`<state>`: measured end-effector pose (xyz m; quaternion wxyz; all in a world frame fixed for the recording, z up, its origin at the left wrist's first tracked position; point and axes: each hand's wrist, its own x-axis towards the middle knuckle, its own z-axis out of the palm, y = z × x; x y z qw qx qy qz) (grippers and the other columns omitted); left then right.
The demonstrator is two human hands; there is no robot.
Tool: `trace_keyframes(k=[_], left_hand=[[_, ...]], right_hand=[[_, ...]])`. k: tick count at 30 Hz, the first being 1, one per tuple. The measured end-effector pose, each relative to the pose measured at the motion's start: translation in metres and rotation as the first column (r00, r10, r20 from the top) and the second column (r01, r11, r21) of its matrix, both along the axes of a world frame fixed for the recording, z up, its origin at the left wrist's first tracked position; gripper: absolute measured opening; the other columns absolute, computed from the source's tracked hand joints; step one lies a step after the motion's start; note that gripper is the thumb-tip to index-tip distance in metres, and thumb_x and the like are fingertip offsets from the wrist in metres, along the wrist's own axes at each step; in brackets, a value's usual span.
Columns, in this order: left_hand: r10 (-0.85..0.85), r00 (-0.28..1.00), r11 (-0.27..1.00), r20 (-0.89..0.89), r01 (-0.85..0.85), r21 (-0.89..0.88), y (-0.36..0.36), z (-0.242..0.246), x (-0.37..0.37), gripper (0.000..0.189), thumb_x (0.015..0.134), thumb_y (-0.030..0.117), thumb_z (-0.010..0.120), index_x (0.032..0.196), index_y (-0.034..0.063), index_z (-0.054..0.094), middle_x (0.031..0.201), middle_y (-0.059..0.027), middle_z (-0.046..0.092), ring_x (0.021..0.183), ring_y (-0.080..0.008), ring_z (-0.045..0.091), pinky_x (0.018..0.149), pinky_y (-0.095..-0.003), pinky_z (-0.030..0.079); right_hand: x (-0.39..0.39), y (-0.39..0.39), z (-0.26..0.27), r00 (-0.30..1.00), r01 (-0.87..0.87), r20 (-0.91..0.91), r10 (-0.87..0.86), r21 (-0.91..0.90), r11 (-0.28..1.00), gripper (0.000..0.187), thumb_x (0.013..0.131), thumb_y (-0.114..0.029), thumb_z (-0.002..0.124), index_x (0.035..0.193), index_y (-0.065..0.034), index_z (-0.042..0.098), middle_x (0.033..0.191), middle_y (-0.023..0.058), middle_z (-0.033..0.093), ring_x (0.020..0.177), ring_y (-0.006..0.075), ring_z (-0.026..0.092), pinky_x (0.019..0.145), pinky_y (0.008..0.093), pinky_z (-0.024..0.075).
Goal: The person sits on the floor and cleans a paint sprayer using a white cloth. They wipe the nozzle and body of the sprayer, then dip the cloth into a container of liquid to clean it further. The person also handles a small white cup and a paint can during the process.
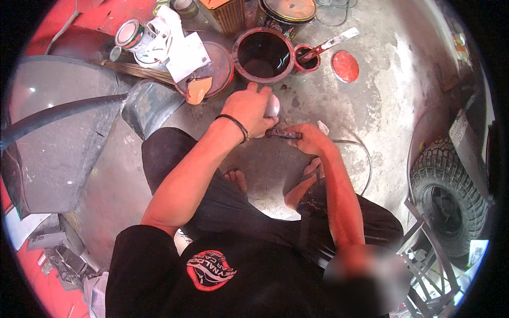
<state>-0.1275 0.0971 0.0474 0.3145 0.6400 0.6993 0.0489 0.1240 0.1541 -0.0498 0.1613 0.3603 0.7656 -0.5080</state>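
Observation:
My left hand (249, 106) is closed around a rounded, silvery cup-like part (273, 105), just in front of a wide bucket of dark liquid (238, 59). My right hand (310, 138) grips a dark, paint-stained tool (283, 134), whose far end meets the fingers of my left hand. The tool's kind is partly hidden by both hands. A thin hose (370, 171) curves over the floor beside my right hand; whether it joins the tool is hidden. Beyond the hands, a small red-stained can (306, 68) holds a paint-smeared stirring stick (338, 40).
A red disc-shaped lid (345, 66) lies on the concrete floor. Left of the bucket are a red-rimmed round lid (222, 73), white paper (189, 57) and a paint can (128, 35). A large grey panel (59, 151) stands left; a tyre (447, 202) stands right.

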Motion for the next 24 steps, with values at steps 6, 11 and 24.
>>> trace_keyframes(k=[6, 11, 24], left_hand=[[-0.027, 0.999, 0.997, 0.025, 0.025, 0.075, 0.001, 0.000, -0.006, 0.072, 0.078, 0.040, 0.084, 0.138, 0.0086, 0.059, 0.127, -0.0232, 0.061, 0.109, -0.0421, 0.068, 0.094, -0.0486, 0.056], [0.019, 1.000, 0.999, -0.020, -0.019, -0.028, 0.003, -0.002, -0.001, 0.069, 0.079, 0.042, 0.084, 0.132, 0.0060, 0.061, 0.117, -0.0253, 0.064, 0.103, -0.0418, 0.069, 0.090, -0.0486, 0.056], [-0.014, 0.998, 1.000, -0.063, 0.014, 0.002, -0.004, -0.004, -0.002, 0.082, 0.079, 0.051, 0.083, 0.141, 0.0045, 0.055, 0.110, -0.0226, 0.069, 0.098, -0.0409, 0.071, 0.085, -0.0493, 0.057]], right_hand=[[-0.002, 0.009, 0.004, 0.999, -0.040, 0.020, 0.039, 0.066, 0.997, 0.037, 0.082, -0.013, 0.076, 0.119, -0.0155, 0.074, 0.100, 0.0214, 0.073, 0.095, 0.0426, 0.070, 0.082, 0.0477, 0.0547], [-0.004, 0.005, 0.006, 0.997, -0.071, -0.004, 0.072, 0.136, 0.988, 0.041, 0.083, -0.007, 0.076, 0.123, -0.0145, 0.074, 0.100, 0.0208, 0.074, 0.092, 0.0396, 0.070, 0.082, 0.0448, 0.0534], [-0.002, 0.006, -0.008, 0.997, -0.077, 0.023, 0.074, 0.114, 0.991, 0.043, 0.082, -0.012, 0.076, 0.124, -0.0204, 0.073, 0.101, 0.0195, 0.074, 0.096, 0.0409, 0.071, 0.085, 0.0479, 0.0554]])
